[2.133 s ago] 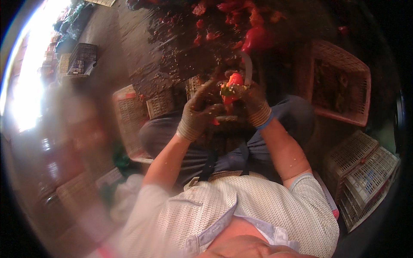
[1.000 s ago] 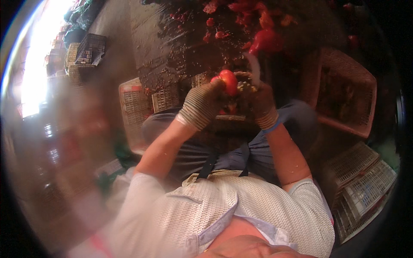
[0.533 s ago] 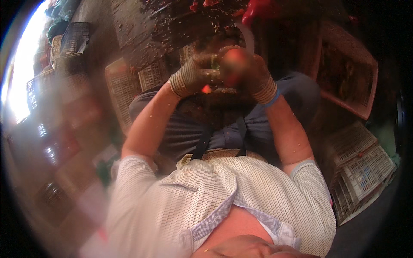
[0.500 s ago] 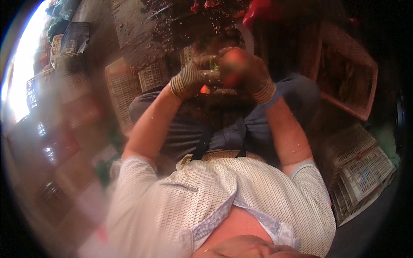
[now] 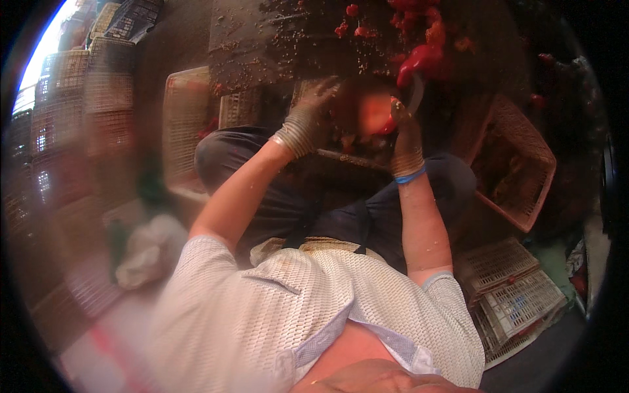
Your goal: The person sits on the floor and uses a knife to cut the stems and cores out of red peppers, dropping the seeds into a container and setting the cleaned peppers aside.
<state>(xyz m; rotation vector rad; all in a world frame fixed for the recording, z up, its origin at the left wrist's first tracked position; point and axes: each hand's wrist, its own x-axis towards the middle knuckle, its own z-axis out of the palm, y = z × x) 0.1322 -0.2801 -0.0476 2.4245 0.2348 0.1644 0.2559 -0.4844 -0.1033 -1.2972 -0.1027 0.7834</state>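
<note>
Head view: your L hand (image 5: 313,111) is unclenched, fingers extended, left of the pepper (image 5: 384,123); your R hand (image 5: 407,131) grips the knife (image 5: 417,97), blade fwd, w/ pepper (partly blurred) touching it. Red pcs (image 5: 422,59) on dark surface (image 5: 242,39) ahead.

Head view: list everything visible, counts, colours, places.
Work surface: one, dark, top centre
Vegetable pieces: several, red, top
Held vegetable: one, red, blurred, centre
Knife: one, pale, near centre
Left crates: several, beige, centre left
Right crate: one, brownish, centre right
Stacked crates: many, mixed, far left, lower right
Bag: one, whitish, lower left
Trousers: one, dark, centre
Shirt: one, white, bottom
Left hand: one, brown glove, centre
Right hand: one, brown glove, holding knife
</note>
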